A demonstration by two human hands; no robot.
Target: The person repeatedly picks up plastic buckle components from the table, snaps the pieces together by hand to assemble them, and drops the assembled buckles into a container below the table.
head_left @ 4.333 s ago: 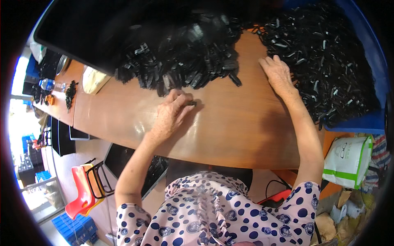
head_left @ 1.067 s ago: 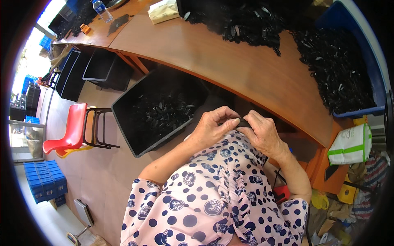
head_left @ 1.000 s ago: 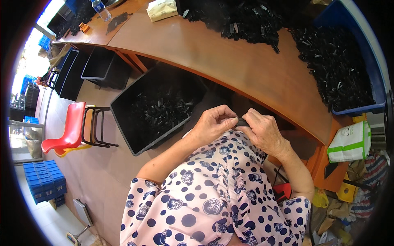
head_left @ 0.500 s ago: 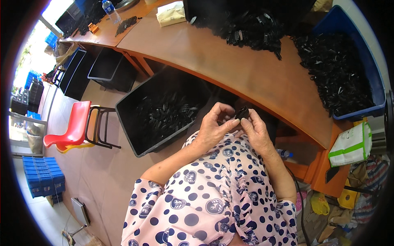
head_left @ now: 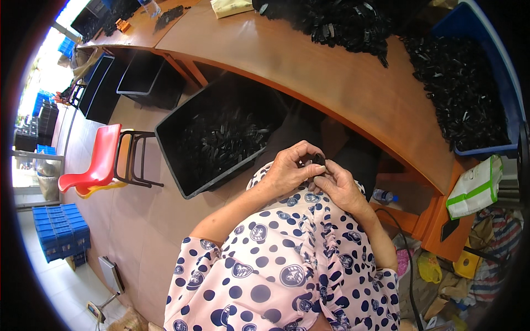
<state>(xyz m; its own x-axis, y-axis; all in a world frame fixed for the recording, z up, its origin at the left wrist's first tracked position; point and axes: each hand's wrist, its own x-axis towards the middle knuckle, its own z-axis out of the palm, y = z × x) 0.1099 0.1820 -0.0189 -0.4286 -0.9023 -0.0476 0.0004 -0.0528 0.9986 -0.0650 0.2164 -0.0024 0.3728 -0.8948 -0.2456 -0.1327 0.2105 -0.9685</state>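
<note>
Above my lap, both hands meet around a small black piece [head_left: 317, 159], mostly hidden by my fingers, so its exact kind is unclear. My left hand [head_left: 290, 168] is closed on it, with the thumb and bent forefinger pinching. From the other side, my right hand [head_left: 339, 186] presses in with curled fingers and its thumb just below the piece. Left of my hands, a large black bin [head_left: 170, 144] on the floor holds many loose, narrow, shiny black pieces [head_left: 226, 138].
On the wooden table [head_left: 276, 58] lies a heap of black pieces [head_left: 337, 25]. A blue bin [head_left: 455, 25] at the right is full of them. A red chair [head_left: 102, 160] and blue crates [head_left: 61, 229] stand left. A white-green bag [head_left: 473, 190] sits by the table's right end.
Both hands have drawn closer together and turned inward. The black piece, earlier upright and plain between my thumbs, is now mostly covered by fingers. The view has shifted slightly.
</note>
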